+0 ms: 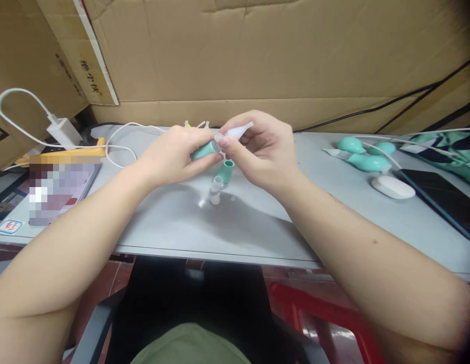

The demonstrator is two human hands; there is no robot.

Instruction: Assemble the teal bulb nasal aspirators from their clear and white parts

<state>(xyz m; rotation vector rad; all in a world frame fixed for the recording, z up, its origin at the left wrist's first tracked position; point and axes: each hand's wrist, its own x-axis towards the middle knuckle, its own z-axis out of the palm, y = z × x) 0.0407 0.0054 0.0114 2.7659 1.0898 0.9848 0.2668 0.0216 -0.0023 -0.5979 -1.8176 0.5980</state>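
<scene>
My left hand (177,154) is closed around a small teal bulb-like piece (204,151) with a clear end pointing right. Pinched in my right hand (263,146) is a whitish, translucent tapered nozzle (238,132). Its wide end meets the clear end of the teal piece; whether the two are joined I cannot tell. Just below my hands, a teal open-mouthed cup (226,171) stands on the grey table (162,222). In front of it are a clear cylindrical part (216,183) and a small white piece (215,199).
Several teal bulbs (367,162) lie at the right, near a white oval case (393,186) and a dark phone (439,194). At the left are a blurred-screen device (62,192), a white charger (63,132) and a yellow power strip (94,147). Cardboard (257,55) walls the back.
</scene>
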